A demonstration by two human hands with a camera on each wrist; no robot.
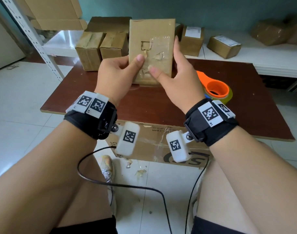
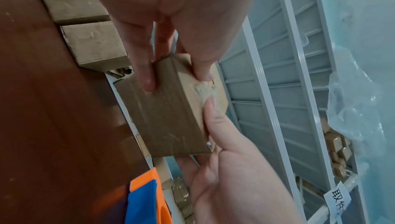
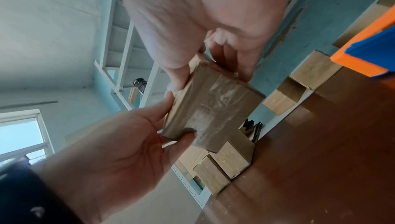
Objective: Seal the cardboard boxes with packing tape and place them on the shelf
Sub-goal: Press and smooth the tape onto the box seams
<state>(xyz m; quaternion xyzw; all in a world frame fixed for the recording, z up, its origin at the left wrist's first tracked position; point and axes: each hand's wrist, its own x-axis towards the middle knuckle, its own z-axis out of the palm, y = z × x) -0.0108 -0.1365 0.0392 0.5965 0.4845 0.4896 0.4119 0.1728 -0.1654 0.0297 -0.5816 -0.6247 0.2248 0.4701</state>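
A flat cardboard box (image 1: 152,36) with wrinkled clear tape and torn patches on its face stands upright above the brown table (image 1: 237,119), held between both hands. My left hand (image 1: 132,65) grips its lower left edge, thumb on the front and fingers behind. My right hand (image 1: 171,66) grips the right side, thumb on the front face and fingers along the edge. The left wrist view shows the box (image 2: 166,114) pinched by the left fingers (image 2: 145,72). In the right wrist view the same box (image 3: 213,109) sits between both hands. An orange tape dispenser (image 1: 215,89) lies on the table to the right.
Several taped boxes (image 1: 88,49) stand on the low white shelf (image 1: 279,56) behind the table, more to the right (image 1: 223,46). A perforated shelf upright (image 1: 34,39) rises at the left. A large cardboard box (image 1: 152,142) sits under the table's near edge. Cables hang by my knees.
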